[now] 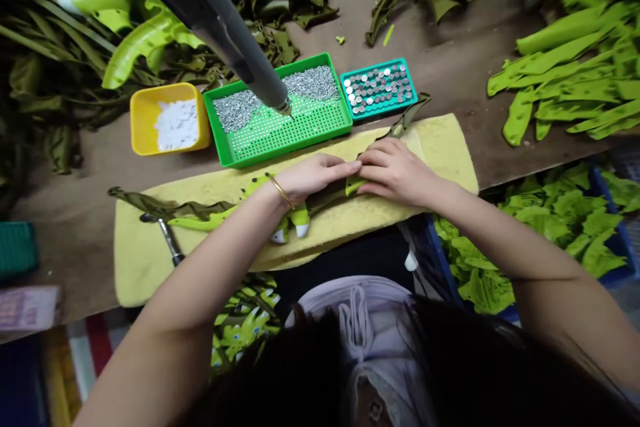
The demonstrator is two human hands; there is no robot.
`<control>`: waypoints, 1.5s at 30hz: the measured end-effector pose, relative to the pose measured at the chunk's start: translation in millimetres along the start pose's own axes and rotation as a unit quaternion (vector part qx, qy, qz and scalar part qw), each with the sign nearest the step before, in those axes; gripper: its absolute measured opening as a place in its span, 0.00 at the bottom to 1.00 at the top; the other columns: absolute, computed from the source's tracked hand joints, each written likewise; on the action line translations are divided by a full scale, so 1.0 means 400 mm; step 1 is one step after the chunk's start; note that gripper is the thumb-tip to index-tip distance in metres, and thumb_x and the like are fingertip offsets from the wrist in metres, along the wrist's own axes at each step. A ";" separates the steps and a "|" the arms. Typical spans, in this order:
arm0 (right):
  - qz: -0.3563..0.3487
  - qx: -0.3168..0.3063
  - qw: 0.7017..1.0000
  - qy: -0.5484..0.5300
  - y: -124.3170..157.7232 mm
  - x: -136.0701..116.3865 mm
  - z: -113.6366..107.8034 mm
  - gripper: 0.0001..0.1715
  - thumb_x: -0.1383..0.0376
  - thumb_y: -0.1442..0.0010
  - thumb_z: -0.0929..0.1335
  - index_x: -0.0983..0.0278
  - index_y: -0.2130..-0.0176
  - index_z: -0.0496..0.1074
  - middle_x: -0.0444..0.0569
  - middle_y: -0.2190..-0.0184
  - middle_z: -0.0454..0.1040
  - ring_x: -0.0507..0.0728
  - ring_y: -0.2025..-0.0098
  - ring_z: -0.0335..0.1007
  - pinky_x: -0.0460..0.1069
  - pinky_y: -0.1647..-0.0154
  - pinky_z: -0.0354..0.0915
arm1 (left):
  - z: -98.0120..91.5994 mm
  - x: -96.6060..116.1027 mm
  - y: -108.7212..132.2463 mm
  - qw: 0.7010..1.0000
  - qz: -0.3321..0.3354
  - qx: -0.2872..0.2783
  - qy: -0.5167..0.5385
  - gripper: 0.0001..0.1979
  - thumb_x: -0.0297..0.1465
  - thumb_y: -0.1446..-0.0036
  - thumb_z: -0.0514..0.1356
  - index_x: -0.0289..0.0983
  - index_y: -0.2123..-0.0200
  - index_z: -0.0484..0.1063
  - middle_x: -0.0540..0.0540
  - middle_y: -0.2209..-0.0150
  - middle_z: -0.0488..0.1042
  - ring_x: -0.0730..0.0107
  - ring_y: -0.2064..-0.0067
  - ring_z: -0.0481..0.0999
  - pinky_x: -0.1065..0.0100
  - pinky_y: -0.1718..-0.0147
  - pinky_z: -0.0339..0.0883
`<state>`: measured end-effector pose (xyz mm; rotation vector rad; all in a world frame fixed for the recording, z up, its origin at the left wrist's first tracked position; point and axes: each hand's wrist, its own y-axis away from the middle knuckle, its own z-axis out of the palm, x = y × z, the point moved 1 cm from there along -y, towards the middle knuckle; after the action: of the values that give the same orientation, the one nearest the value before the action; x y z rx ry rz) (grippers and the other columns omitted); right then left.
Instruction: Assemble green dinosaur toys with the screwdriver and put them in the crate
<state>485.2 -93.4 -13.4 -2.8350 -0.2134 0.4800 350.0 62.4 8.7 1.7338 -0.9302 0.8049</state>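
A lime-green and dark olive toy dragon [253,188] lies lengthwise on a yellow cloth pad [440,147], with white-tipped feet and a dark strip trailing at each end. My left hand [315,177] reaches over its middle, fingers closed and pointing right to meet my other hand. At the toy's right part, my right hand [393,170] has its fingers curled round a small green piece [353,185] against the dark strip. The exact pinch point is hidden by the fingers. A metal-handled tool [170,240] rests at the pad's left side.
An electric screwdriver [240,40] hangs over a green tray [280,147] of screws. Beside it stand a teal tray [377,110] of round metal discs and a yellow bin [143,123] with white pieces. Green parts [575,73] pile up right; a blue crate [607,193] sits below.
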 end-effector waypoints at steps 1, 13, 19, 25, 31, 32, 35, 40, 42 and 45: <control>0.003 -0.001 1.000 -0.006 -0.001 0.002 0.003 0.22 0.51 0.35 0.62 0.61 0.52 0.75 0.54 0.55 0.76 0.62 0.48 0.64 0.59 0.47 0.60 | -0.001 -0.003 -0.004 0.999 0.003 -0.033 0.007 0.27 0.56 0.52 0.62 0.37 0.68 0.79 0.45 0.69 0.78 0.65 0.68 0.74 0.63 0.67 0.69; 0.380 0.218 0.857 -0.271 0.039 -0.060 -0.013 0.31 0.41 0.46 0.68 0.62 0.55 0.71 0.51 0.65 0.73 0.58 0.61 0.68 0.55 0.57 0.66 | 0.000 0.012 0.025 0.998 0.054 0.005 -0.038 0.22 0.43 0.53 0.64 0.31 0.61 0.74 0.48 0.67 0.73 0.69 0.66 0.68 0.67 0.66 0.62; 0.405 0.239 0.634 -0.614 -0.010 -0.119 0.059 0.29 0.45 0.58 0.77 0.63 0.67 0.70 0.41 0.77 0.66 0.51 0.70 0.66 0.48 0.67 0.66 | 0.015 0.029 0.041 0.996 0.080 0.029 -0.038 0.23 0.43 0.51 0.63 0.31 0.57 0.74 0.43 0.58 0.77 0.61 0.57 0.73 0.63 0.54 0.65; 0.430 0.224 0.641 -0.595 0.002 -0.112 0.058 0.29 0.45 0.59 0.77 0.62 0.69 0.70 0.40 0.79 0.64 0.50 0.73 0.62 0.46 0.75 0.60 | -0.004 0.013 0.053 0.997 0.057 0.011 -0.053 0.24 0.45 0.53 0.66 0.33 0.58 0.75 0.45 0.60 0.77 0.62 0.59 0.73 0.63 0.55 0.65; 0.441 0.207 0.634 -0.601 0.024 -0.053 -0.028 0.33 0.42 0.53 0.74 0.60 0.78 0.55 0.34 0.85 0.49 0.44 0.84 0.43 0.44 0.85 0.38 | -0.012 0.051 0.023 0.991 0.060 -0.084 -0.090 0.23 0.46 0.53 0.67 0.34 0.62 0.71 0.50 0.70 0.68 0.72 0.69 0.64 0.69 0.68 0.60; 0.438 0.198 0.638 -0.602 0.026 -0.052 -0.036 0.33 0.42 0.53 0.74 0.60 0.78 0.56 0.34 0.85 0.49 0.44 0.84 0.43 0.44 0.85 0.38 | -0.002 0.070 0.011 0.992 0.075 -0.071 -0.077 0.24 0.46 0.52 0.67 0.34 0.59 0.70 0.50 0.68 0.68 0.72 0.68 0.64 0.69 0.67 0.59; 0.406 0.211 0.687 -0.564 0.037 -0.062 -0.031 0.32 0.43 0.53 0.74 0.61 0.78 0.57 0.35 0.84 0.50 0.44 0.83 0.44 0.44 0.84 0.40 | 0.040 0.129 -0.027 0.990 0.131 -0.021 -0.037 0.23 0.46 0.50 0.66 0.33 0.61 0.69 0.49 0.67 0.68 0.72 0.66 0.64 0.69 0.66 0.58; 0.383 0.289 0.737 -0.476 0.055 -0.091 0.004 0.32 0.43 0.46 0.70 0.61 0.80 0.53 0.37 0.84 0.49 0.46 0.80 0.45 0.46 0.80 0.45 | 0.081 0.170 -0.048 0.986 0.153 -0.018 -0.062 0.22 0.44 0.49 0.67 0.35 0.78 0.61 0.54 0.76 0.56 0.77 0.72 0.55 0.69 0.72 0.49; 0.387 0.288 0.749 -0.455 0.048 -0.094 0.000 0.33 0.42 0.47 0.70 0.61 0.81 0.53 0.38 0.84 0.51 0.46 0.79 0.46 0.46 0.79 0.45 | 0.071 0.159 -0.030 0.986 0.150 -0.011 -0.071 0.21 0.44 0.48 0.66 0.35 0.77 0.62 0.54 0.76 0.57 0.76 0.72 0.56 0.69 0.73 0.50; 0.397 0.293 0.745 -0.449 0.033 -0.084 -0.018 0.34 0.39 0.48 0.69 0.61 0.81 0.56 0.38 0.83 0.51 0.46 0.79 0.46 0.46 0.78 0.45 | 0.032 0.130 0.009 0.988 0.108 -0.027 -0.103 0.19 0.47 0.47 0.64 0.35 0.69 0.67 0.53 0.75 0.62 0.75 0.72 0.59 0.70 0.73 0.53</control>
<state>457.5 -113.8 -0.4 -1.7236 0.8638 1.6948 373.6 37.8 50.3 1.7099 -1.2852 0.7399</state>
